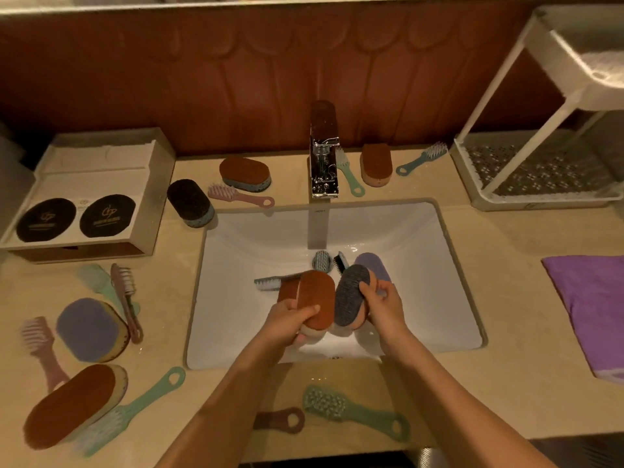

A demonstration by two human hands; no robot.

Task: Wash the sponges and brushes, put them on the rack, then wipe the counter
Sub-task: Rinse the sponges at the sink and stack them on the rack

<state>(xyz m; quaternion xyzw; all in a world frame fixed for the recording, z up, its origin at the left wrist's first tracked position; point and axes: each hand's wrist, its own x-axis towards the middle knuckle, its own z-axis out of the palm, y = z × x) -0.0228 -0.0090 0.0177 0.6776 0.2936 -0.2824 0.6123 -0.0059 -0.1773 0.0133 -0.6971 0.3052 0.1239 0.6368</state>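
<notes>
Over the white sink (pixel 439 298), my left hand (pixel 290 320) grips an oval brown-topped sponge (pixel 317 300). My right hand (pixel 385 305) grips a grey-topped sponge (pixel 349 298) right beside it, the two nearly touching. Behind them in the basin lie a purple sponge (pixel 374 265), a brush with pale bristles (pixel 270 282), a second brown sponge (pixel 287 290) and two small brushes (pixel 332 261) near the drain. Several more sponges and brushes lie on the counter. The white two-tier rack (pixel 540 173) stands at the back right.
A chrome tap (pixel 324 163) rises behind the sink. A folded purple cloth (pixel 594 309) lies on the right counter. A cream box with two dark round pads (pixel 84 204) sits at the left. Green brushes (pixel 354 412) lie along the front edge.
</notes>
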